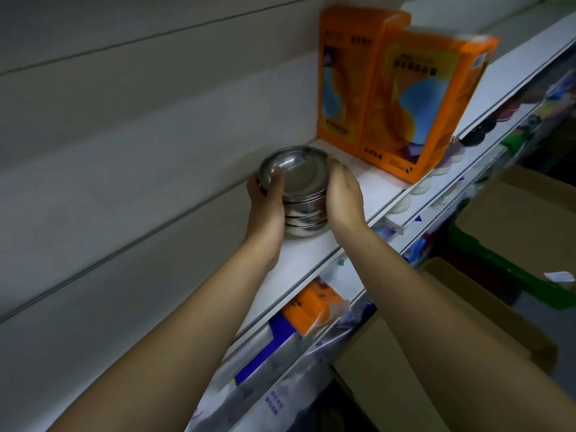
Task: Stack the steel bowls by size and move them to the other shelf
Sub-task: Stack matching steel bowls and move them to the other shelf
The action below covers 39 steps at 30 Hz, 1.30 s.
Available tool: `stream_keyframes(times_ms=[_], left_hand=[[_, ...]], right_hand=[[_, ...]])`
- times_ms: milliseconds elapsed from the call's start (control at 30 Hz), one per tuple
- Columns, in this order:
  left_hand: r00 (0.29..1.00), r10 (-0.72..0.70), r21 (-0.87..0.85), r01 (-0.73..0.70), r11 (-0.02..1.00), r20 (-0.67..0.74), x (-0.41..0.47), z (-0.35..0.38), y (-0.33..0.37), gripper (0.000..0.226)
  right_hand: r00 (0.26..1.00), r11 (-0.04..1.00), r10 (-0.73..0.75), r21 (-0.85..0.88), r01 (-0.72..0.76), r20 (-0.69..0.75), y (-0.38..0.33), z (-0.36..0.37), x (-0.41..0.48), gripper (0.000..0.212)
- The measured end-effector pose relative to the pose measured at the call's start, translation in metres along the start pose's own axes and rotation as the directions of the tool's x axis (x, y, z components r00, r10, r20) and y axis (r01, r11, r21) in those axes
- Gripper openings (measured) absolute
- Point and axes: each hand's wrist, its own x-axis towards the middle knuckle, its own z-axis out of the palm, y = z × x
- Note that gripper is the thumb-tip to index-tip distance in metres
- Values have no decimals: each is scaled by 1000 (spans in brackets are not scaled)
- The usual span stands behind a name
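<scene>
a stack of steel bowls (300, 185) sits on a white shelf (311, 257), close to the grey wall (124, 135) behind it. the bowls are nested, with several rims showing one under another and the top one open upward. their number is unclear. the stack's base looks to be touching the shelf, but blur makes this uncertain.

the left hand (265, 204) grips the left side of the stack. its thumb lies over the top rim and into the top bowl, and its fingers wrap round the far side, mostly hidden. the right hand (343, 198) cups the right side, palm against the rims, with its fingers (338, 171) curved round toward the back of the stack. so both hands are closed on the bowls from opposite sides. both bare forearms reach up from the bottom of the view.

further along the same shelf, near the bowls but not touching them, two orange boxes (405, 98) stand upright side by side.

below the shelf edge, a lower shelf carries an orange pack (314, 307) and a blue and white pack (265, 347), with more wrapped goods too blurred to name. to the right, lower down, stand brown cartons (486, 307) and a green crate (498, 260).
</scene>
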Motion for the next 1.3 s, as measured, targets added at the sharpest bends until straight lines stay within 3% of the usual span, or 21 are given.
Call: stream_keyframes(times_ms=[100,533,600,700,733,1033,1167,1300], left_hand=[[999,8,0,-8,1000,-51,22,28,0,61],[983,77,-40,-85,996,-165,91,90,5,61],[980,86,-52,-97,994,-178,101,96,4,61],[979,90,-57,-102,993,-183,114,102,3,62],[980,89,-60,-101,993,-180,118,103,3,63],[985,106,-20,-110,994,-138,145,102,2,71],[985,107,-23,-111,993,-132,147,100,3,69],[986,80,1,-81,997,-144,137,95,10,71]], right_hand=[[998,1000,-13,16,12,54,-2,-8,40,27],[993,988,-76,140,63,89,-7,-1,161,26],[991,991,-82,118,70,107,-12,1,167,22],[983,990,-115,92,103,144,-22,-1,173,60],[982,990,-129,77,119,139,-25,-3,176,61],[978,995,-86,-40,96,189,-17,0,203,54],[975,983,-177,-13,180,135,-17,2,198,54],[982,987,-151,64,144,113,-14,-1,186,51]])
